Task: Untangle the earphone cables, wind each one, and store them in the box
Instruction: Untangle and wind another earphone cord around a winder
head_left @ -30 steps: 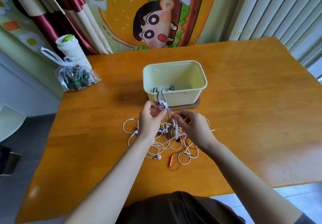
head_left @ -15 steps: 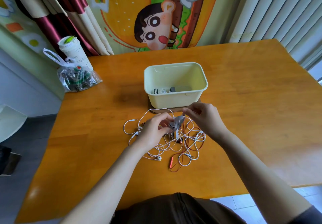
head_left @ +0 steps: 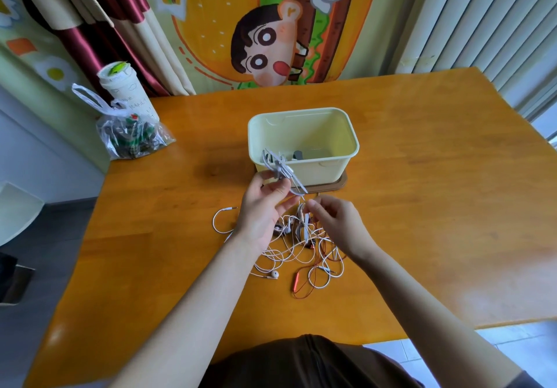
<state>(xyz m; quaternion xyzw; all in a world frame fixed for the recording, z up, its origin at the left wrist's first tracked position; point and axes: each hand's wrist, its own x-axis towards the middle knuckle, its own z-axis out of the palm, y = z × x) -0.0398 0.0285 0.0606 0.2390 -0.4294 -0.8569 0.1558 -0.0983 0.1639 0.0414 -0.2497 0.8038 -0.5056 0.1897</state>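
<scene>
A pale yellow box (head_left: 349, 158) stands on a brown mat at the table's middle, with a few dark and grey earphone pieces inside. My left hand (head_left: 265, 209) holds a wound grey-white earphone bundle (head_left: 281, 170) raised in front of the box's near left wall. My right hand (head_left: 337, 221) hovers over the tangle of white cables (head_left: 289, 252), thumb and forefinger pinched on a thin white cable. A red earphone cable (head_left: 313, 270) with a red remote lies in the tangle's near right part. A white earbud (head_left: 274, 274) lies at the tangle's near edge.
A clear plastic bag (head_left: 132, 134) with dark items and a white cup (head_left: 120, 86) stand at the table's far left corner. A white plug end (head_left: 229, 208) loops out left of the tangle. The orange table (head_left: 437, 206) ends near my body.
My left hand has lifted the wound bundle up from the tangle toward the box's front wall. My right hand has dropped back down onto the loose cables.
</scene>
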